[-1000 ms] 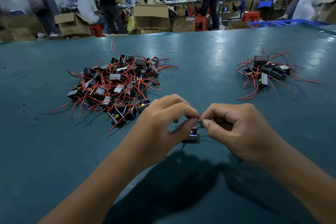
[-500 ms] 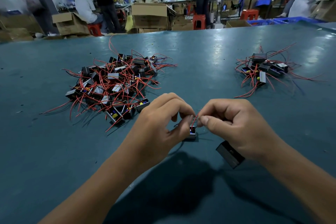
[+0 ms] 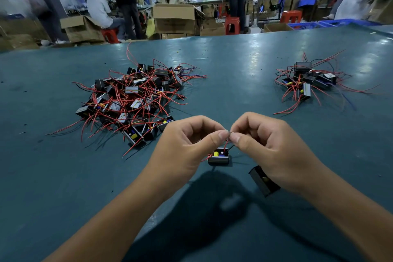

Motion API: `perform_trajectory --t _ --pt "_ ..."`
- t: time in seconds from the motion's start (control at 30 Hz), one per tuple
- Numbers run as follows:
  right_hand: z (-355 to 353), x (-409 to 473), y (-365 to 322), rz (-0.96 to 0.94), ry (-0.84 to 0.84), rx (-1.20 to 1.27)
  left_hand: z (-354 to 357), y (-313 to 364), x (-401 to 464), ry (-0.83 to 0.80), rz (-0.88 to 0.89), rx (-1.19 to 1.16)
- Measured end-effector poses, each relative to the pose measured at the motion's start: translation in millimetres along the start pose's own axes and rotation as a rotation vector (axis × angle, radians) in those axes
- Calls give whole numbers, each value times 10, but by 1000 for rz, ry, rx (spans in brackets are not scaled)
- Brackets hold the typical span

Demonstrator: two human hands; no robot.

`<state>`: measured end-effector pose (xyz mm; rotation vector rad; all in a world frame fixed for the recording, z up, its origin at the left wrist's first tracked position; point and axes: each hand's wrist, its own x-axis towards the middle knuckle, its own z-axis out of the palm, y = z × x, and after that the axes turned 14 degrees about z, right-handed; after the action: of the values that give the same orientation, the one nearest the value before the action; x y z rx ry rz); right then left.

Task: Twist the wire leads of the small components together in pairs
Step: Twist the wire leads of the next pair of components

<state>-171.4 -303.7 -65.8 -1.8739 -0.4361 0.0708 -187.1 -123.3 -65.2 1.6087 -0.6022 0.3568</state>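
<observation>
My left hand (image 3: pixel 187 144) and my right hand (image 3: pixel 268 144) meet fingertip to fingertip above the table, both pinching the thin wire leads (image 3: pixel 227 141) between thumb and forefinger. Those leads run down to a small black box component (image 3: pixel 219 156) with yellow and blue parts inside, which hangs or rests just below my thumbs. A second black component (image 3: pixel 263 181) shows under my right palm, tilted; whether it touches the table I cannot tell.
A large heap of black components with red leads (image 3: pixel 131 100) lies left of centre on the teal table (image 3: pixel 234 66). A smaller heap (image 3: pixel 306 83) lies at the far right. Cardboard boxes, red stools and several people fill the room beyond the table's far edge.
Both hands have stayed together at the leads. The second black component has come into sight below my right hand, and the component between my thumbs now shows more fully.
</observation>
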Motion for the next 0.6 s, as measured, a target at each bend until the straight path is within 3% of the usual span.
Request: perform_trajectory --t 0.23,0.6 --pt "47 6 -1 32 -6 118 -3 -23 -5 19 -3 -36" --pt "104 -19 -64 243 -62 440 -3 -73 -15 37 -7 -123"
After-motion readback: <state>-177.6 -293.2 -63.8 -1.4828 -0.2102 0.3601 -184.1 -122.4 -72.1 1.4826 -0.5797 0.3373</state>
